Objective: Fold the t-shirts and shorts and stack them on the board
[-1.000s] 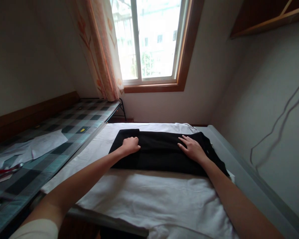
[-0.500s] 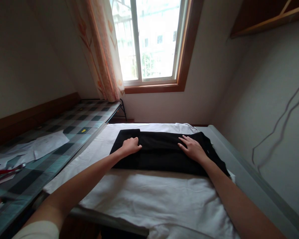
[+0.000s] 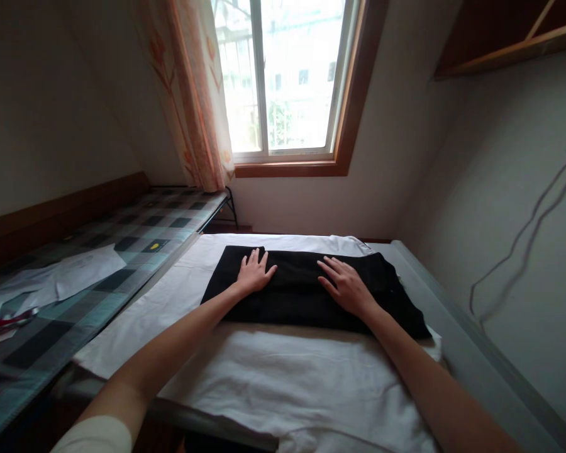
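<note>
A folded black garment point(image 3: 297, 299) lies flat in a long band across a white cloth point(image 3: 273, 371); its exact kind I cannot tell. My left hand point(image 3: 255, 272) rests on the garment's left part, palm down, fingers spread near the edge of a folded-over section. On the right half, my right hand point(image 3: 346, 284) lies flat on the black fabric with its fingers apart. Neither hand grips anything. The garment's right end slants down toward me past my right wrist.
A checked bed or bench surface point(image 3: 174, 214) on the left bears loose papers point(image 3: 75, 277) and a red-handled object point(image 3: 2, 322). Behind are a window point(image 3: 297, 82) and a curtain point(image 3: 193, 94). A cable point(image 3: 514, 251) hangs along the right wall; a wooden shelf point(image 3: 514, 60) is above.
My left hand has opened from bunched fingers to spread ones and shifted slightly right. My right hand has slid left along the black garment. The folded-over section at left now lies flatter.
</note>
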A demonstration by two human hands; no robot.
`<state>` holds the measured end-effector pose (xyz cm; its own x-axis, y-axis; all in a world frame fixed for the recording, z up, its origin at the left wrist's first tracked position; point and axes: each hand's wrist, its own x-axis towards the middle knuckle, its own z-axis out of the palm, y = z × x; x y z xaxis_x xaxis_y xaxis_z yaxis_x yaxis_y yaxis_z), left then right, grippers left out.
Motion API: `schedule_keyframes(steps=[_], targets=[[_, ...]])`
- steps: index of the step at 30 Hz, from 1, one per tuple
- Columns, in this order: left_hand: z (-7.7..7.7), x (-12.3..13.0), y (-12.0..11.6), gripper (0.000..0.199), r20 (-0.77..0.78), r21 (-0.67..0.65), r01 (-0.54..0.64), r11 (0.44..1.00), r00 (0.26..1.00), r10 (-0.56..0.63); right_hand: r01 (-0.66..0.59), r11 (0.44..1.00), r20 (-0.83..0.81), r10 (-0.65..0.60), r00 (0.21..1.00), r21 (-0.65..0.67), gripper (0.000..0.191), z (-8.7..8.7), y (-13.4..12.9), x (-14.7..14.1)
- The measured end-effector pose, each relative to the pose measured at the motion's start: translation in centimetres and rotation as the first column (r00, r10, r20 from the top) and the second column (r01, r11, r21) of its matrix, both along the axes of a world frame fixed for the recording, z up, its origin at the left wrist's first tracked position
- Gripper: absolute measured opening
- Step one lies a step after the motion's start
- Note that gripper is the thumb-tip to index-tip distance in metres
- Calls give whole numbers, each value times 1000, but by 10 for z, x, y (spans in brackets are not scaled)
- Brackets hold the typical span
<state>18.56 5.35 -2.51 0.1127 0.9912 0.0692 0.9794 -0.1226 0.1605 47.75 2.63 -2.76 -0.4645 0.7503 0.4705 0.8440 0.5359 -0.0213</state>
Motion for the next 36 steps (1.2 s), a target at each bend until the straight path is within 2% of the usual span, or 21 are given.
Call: schedule_keyframes(steps=[3, 6, 8, 10, 11, 13, 15, 17, 20, 25, 27, 30, 32, 36], targets=[[5, -8, 6, 62, 143, 8, 31, 999, 989, -32, -44, 996, -1, 44, 999, -81, 46, -9, 1, -4], [20, -31, 9, 46, 245, 171, 6, 985, 968, -49, -52, 993, -106, 40, 994, -108, 43, -7, 2, 0], [29, -56, 8, 40, 194, 269, -99, 958, 980, 46, 7, 994, -176, -26, 984, -105, 41, 2, 2, 7], [34, -83, 8, 42, 124, 255, -239, 937, 969, 214, 179, 981, -210, -191, 959, -77, 40, 12, 3, 20], [35, -97, 9, 44, 119, 176, -310, 934, 949, 292, 302, 951, -215, -309, 927, -63, 40, 16, 3, 28], [34, -120, 11, 49, 135, -57, -404, 913, 903, 408, 558, 825, -238, -561, 793, -88, 44, 21, 6, 47], [29, -136, 14, 49, 152, -137, -381, 914, 904, 399, 712, 677, -239, -734, 636, -188, 52, 23, 9, 68], [23, -143, 18, 47, 170, -138, -334, 932, 919, 355, 748, 573, -190, -819, 542, -334, 62, 21, 14, 84], [16, -141, 24, 44, 265, -144, -317, 937, 900, 345, 709, 496, -132, -854, 503, -502, 71, 15, 20, 98], [12, -133, 28, 40, 440, -164, -311, 936, 826, 352, 717, 484, -155, -866, 476, -502, 65, 5, 25, 102], [12, -130, 25, 43, 527, -128, -257, 958, 800, 286, 709, 515, -172, -849, 500, -481, 61, 2, 25, 104], [14, -128, 18, 56, 646, -24, -157, 987, 751, 135, 694, 607, -224, -792, 568, -388, 48, -3, 28, 106], [16, -127, 13, 63, 647, 4, -121, 993, 757, 89, 676, 632, -243, -773, 586, -380, 45, -5, 30, 109], [17, -127, 7, 63, 595, 19, -100, 995, 800, 69, 628, 598, -226, -789, 571, -498, 47, -5, 35, 112]])
